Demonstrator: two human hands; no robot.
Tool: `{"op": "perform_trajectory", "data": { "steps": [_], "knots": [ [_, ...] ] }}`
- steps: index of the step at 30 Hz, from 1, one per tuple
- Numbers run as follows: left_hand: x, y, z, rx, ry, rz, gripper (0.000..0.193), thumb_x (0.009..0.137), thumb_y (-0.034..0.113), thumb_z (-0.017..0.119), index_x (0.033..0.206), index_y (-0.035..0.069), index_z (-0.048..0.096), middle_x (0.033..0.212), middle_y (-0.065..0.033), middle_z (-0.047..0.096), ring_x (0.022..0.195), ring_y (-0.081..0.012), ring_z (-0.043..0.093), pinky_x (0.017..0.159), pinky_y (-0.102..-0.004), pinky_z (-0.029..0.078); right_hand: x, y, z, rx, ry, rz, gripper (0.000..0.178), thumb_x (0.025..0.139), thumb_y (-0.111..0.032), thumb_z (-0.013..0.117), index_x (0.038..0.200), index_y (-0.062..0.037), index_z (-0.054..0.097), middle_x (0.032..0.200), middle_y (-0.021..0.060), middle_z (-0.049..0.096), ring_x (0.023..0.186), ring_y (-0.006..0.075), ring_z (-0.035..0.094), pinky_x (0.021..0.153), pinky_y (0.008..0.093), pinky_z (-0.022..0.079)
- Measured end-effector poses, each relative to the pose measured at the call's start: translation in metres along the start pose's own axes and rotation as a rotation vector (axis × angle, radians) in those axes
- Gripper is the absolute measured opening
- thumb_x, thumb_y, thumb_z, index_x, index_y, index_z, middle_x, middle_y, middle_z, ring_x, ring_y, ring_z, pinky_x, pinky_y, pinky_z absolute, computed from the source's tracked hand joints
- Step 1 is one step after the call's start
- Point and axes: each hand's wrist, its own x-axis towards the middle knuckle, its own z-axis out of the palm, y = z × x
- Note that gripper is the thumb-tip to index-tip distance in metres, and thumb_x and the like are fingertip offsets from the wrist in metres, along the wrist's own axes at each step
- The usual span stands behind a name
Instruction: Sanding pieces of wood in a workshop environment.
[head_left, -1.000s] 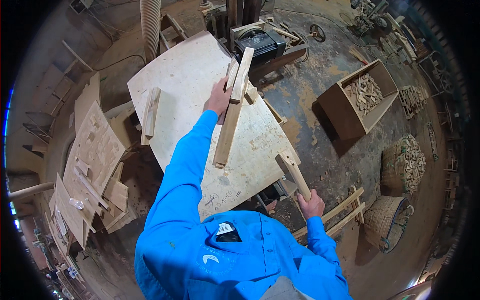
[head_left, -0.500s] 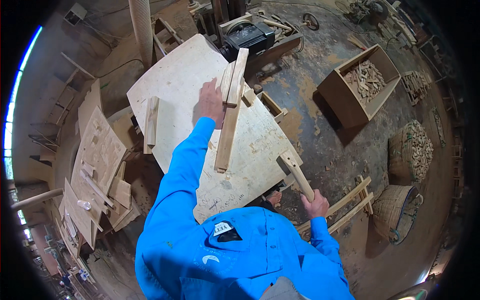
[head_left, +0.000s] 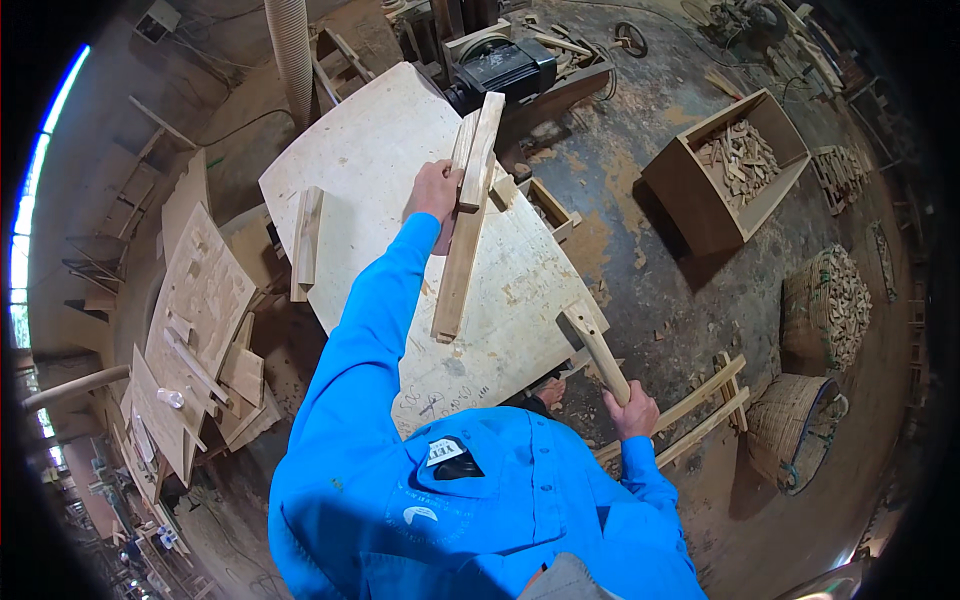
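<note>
My left hand (head_left: 436,190) reaches far across the pale wooden tabletop (head_left: 530,350), fingers bent and closed at the left edge of a short wooden strip (head_left: 467,135). Against that strip lies a longer wooden strip (head_left: 485,135), both near a long dark-edged board (head_left: 457,290) that slants over the tabletop. My right hand (head_left: 631,410) is wrapped around the near end of a wooden bar (head_left: 602,358). Small dark holes show at the bar's far end, which is over the tabletop's right corner beside a small wood piece.
More strips (head_left: 306,240) lie on the tabletop's left. Beyond it stands a machine with a black motor (head_left: 505,70). On the right are a wooden box (head_left: 700,195) of offcuts, a full basket (head_left: 810,305) and another basket (head_left: 785,425). Plywood sheets (head_left: 205,290) lean at left.
My left hand has gone from lying flat beside the short strip to fingers bent at its edge, slightly farther right. My right hand keeps hold of the bar.
</note>
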Motion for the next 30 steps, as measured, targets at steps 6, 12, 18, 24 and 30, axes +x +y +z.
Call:
{"op": "perform_trajectory", "data": {
  "steps": [6,12,18,24,30],
  "knots": [
    [0.011,0.002,-0.004,-0.079,-0.077,-0.063,0.041,0.094,0.033,0.076,0.121,0.003,0.078,0.105,-0.0198,0.079,0.095,-0.0301,0.076,0.088,-0.0410,0.059,0.002,-0.005,-0.006,-0.014,-0.025,0.015,0.046,0.080,-0.049,0.084,0.090,-0.0077,0.065,0.086,0.0203,0.074,0.077,0.0436,0.067,0.071,0.0533,0.049],
    [0.015,0.025,-0.008,-0.106,-0.058,-0.190,0.044,0.095,0.037,0.074,0.127,0.007,0.076,0.113,-0.0201,0.077,0.105,-0.0318,0.074,0.094,-0.0421,0.057,0.006,-0.007,-0.005,-0.001,-0.039,0.013,0.046,0.081,-0.048,0.084,0.090,-0.0071,0.064,0.086,0.0205,0.074,0.077,0.0431,0.068,0.071,0.0514,0.049],
    [0.034,0.024,-0.008,-0.014,-0.015,-0.174,0.047,0.096,0.039,0.073,0.132,0.009,0.074,0.124,-0.0209,0.074,0.114,-0.0355,0.071,0.101,-0.0451,0.054,0.019,-0.018,0.001,-0.013,-0.029,-0.014,0.048,0.082,-0.050,0.082,0.090,-0.0068,0.063,0.086,0.0213,0.073,0.076,0.0442,0.068,0.071,0.0520,0.050],
    [0.061,0.011,-0.008,-0.046,-0.030,-0.142,0.048,0.094,0.040,0.074,0.130,0.008,0.075,0.124,-0.0229,0.074,0.118,-0.0391,0.069,0.103,-0.0465,0.053,0.036,-0.034,0.004,0.009,-0.018,-0.021,0.047,0.082,-0.049,0.081,0.090,-0.0066,0.063,0.086,0.0219,0.073,0.076,0.0450,0.068,0.071,0.0524,0.051],
    [0.079,0.002,-0.005,-0.012,0.027,-0.106,0.046,0.094,0.042,0.073,0.128,0.012,0.076,0.116,-0.0189,0.078,0.109,-0.0367,0.073,0.098,-0.0450,0.056,0.047,-0.043,0.008,0.034,-0.013,-0.030,0.047,0.084,-0.050,0.080,0.092,-0.0062,0.065,0.088,0.0224,0.074,0.078,0.0453,0.069,0.072,0.0536,0.052]
  ]
}}
